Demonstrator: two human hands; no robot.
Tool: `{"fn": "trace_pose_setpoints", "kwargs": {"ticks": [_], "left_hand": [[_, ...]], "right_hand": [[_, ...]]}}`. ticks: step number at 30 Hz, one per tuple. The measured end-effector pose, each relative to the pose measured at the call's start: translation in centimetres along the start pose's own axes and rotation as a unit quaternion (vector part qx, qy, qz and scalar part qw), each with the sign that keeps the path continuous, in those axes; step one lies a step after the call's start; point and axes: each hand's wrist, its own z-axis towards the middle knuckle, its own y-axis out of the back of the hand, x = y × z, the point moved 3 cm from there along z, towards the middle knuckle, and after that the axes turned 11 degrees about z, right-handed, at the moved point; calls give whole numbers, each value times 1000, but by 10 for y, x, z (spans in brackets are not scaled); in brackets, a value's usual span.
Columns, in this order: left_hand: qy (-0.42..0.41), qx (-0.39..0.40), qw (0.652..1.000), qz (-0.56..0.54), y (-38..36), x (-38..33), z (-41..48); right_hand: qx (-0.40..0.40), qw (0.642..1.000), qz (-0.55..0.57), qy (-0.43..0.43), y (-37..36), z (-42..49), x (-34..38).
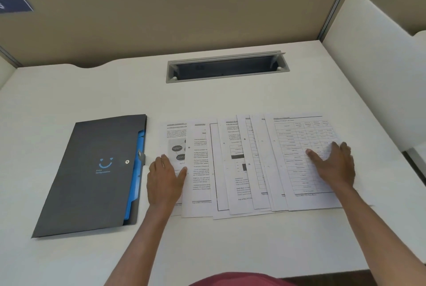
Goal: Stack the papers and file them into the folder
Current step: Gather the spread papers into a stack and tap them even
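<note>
Several printed papers (pixel 235 165) lie fanned out and overlapping in a row across the middle of the white desk (pixel 230 244). My left hand (pixel 164 180) rests flat on the leftmost sheet, fingers apart. My right hand (pixel 332 164) lies flat on the rightmost sheet, the one with a table printed on it, fingers spread. A dark grey folder (pixel 92 177) with a blue smiley mark and a snap button lies shut to the left of the papers, blue inner pockets showing along its right edge.
A grey cable tray (pixel 227 70) with its lid raised is set into the desk behind the papers. Beige partition panels (pixel 173 22) close off the back. A white side panel (pixel 373 59) stands at the right.
</note>
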Motion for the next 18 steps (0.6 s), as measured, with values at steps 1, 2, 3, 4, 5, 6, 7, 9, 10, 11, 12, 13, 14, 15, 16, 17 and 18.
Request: {"fn": "trace_pose_setpoints", "kwargs": {"ticks": [1,2,3,4,5,6,7,9,10,11,12,13,14,15,16,17,18], "left_hand": [[1,2,1000,0,1,0,0],[3,4,1000,-2,1,0,0],[3,5,1000,-5,0,1,0],[3,5,1000,-7,0,0,-1],[3,4,1000,-10,1,0,-1],[2,3,1000,-11,0,-1,-2],[1,1,1000,-12,1,-2,-2],[-1,-1,1000,-12,1,-4,-3],[-1,-3,1000,-12,1,-4,-3],[-1,-3,1000,-14,1,-5,-3],[-1,-4,1000,-16,1,-5,-4],[-1,-4,1000,-19,1,-5,-4],[0,-2,1000,-23,1,-5,-5],[1,-1,1000,-27,1,-6,-5],[2,1,1000,-31,1,-7,-5],[4,1,999,-35,1,-7,-6],[6,1,999,-40,1,-7,-7]], "right_hand": [[4,1000,0,0,-2,-1,1],[7,1000,2,0,-4,-2,2],[9,1000,5,1,-6,-4,2],[9,1000,7,1,-7,-5,3],[9,1000,10,0,-8,-7,3],[7,1000,12,-2,-9,-8,4],[6,1000,13,-3,-10,-9,5],[3,1000,13,-1,-12,-11,8],[2,1000,12,1,-14,-13,9],[2,1000,11,3,-15,-14,11],[2,1000,11,2,-16,-16,13],[2,1000,12,2,-17,-17,14],[2,1000,13,2,-19,-19,16],[2,1000,14,3,-20,-20,18],[2,1000,15,3,-21,-22,20],[3,1000,15,2,-23,-24,22],[4,1000,16,3,-25,-27,25]]}}
